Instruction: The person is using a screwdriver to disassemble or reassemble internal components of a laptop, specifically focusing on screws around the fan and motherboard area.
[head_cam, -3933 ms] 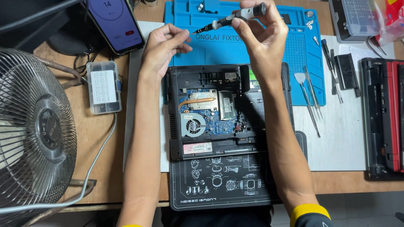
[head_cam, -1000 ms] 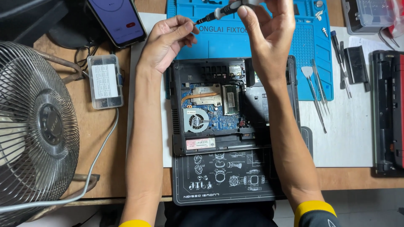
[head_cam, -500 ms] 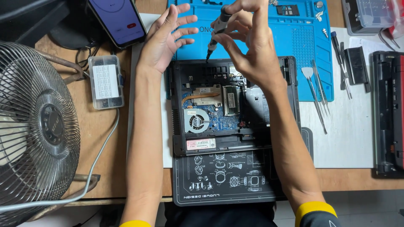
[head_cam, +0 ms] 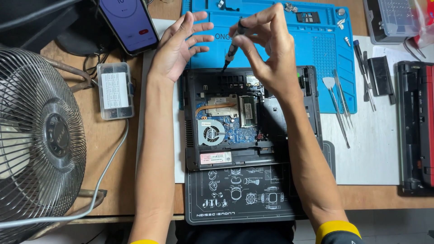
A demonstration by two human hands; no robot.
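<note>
Right hand [head_cam: 271, 54] pinches the slim black precision screwdriver [head_cam: 233, 45] lightly near its top, tip over the opened black laptop chassis [head_cam: 246, 117]; left hand [head_cam: 178, 45] hovers open, empty; the tool looks light, stiff, best held by its handle.

Phone screen [head_cam: 130, 22] top left, propped, purple-white glow, small red button. Clear plastic box [head_cam: 115, 90] with white label left of laptop. White-pink sticker [head_cam: 215, 158] on opened laptop's lower edge. Small green sticker [head_cam: 299, 74] upper right corner.
</note>
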